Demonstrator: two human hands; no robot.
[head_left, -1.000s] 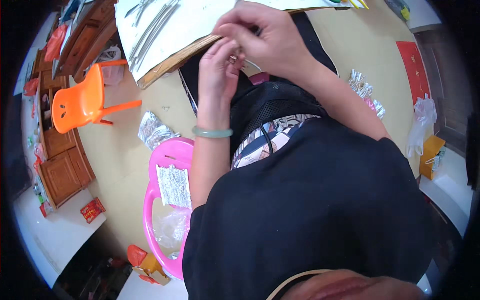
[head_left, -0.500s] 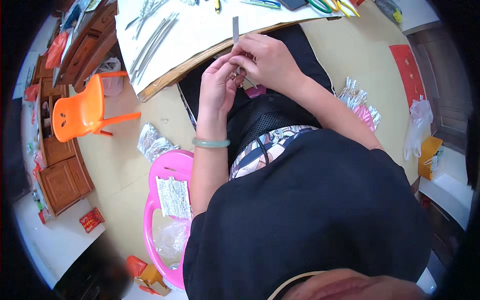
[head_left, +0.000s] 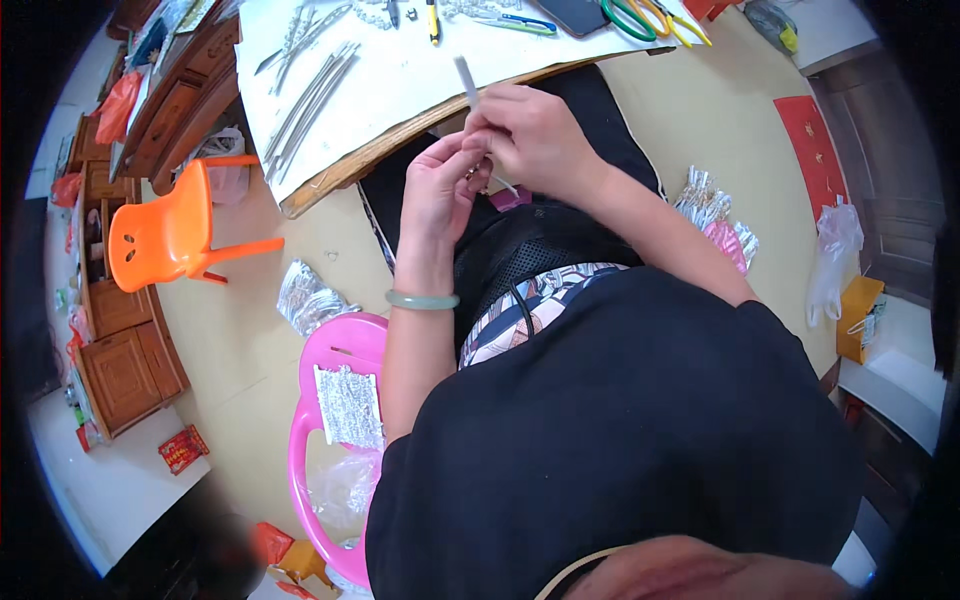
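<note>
My left hand [head_left: 440, 190] and my right hand [head_left: 540, 140] meet at the near edge of the table, fingertips pinched together. From between them a narrow grey strip [head_left: 466, 82] sticks up toward the tabletop. A thin pale end [head_left: 506, 187] shows below the fingers; whether it belongs to the same strip I cannot tell. Fingers of both hands are closed, and the pinch point itself is hidden. Something small and gold-coloured shows at my left fingers. A pale green bangle [head_left: 422, 300] circles my left wrist. Similar grey strips [head_left: 312, 108] lie on the left part of the table.
On the white-covered table [head_left: 390, 80] lie a yellow-handled tool [head_left: 433, 22], pens [head_left: 525, 24], a dark phone [head_left: 575, 14] and green-handled scissors [head_left: 630, 20]. An orange chair [head_left: 165, 235] stands left. Beside me is a pink chair [head_left: 305, 470] with a silvery cord bundle [head_left: 348, 405]. Silvery bundles [head_left: 705, 200] lie right.
The strip's upper end has tilted a little to the left and sits lower in view. My hands stay together, with slight finger movement. The whole view has shifted slightly.
</note>
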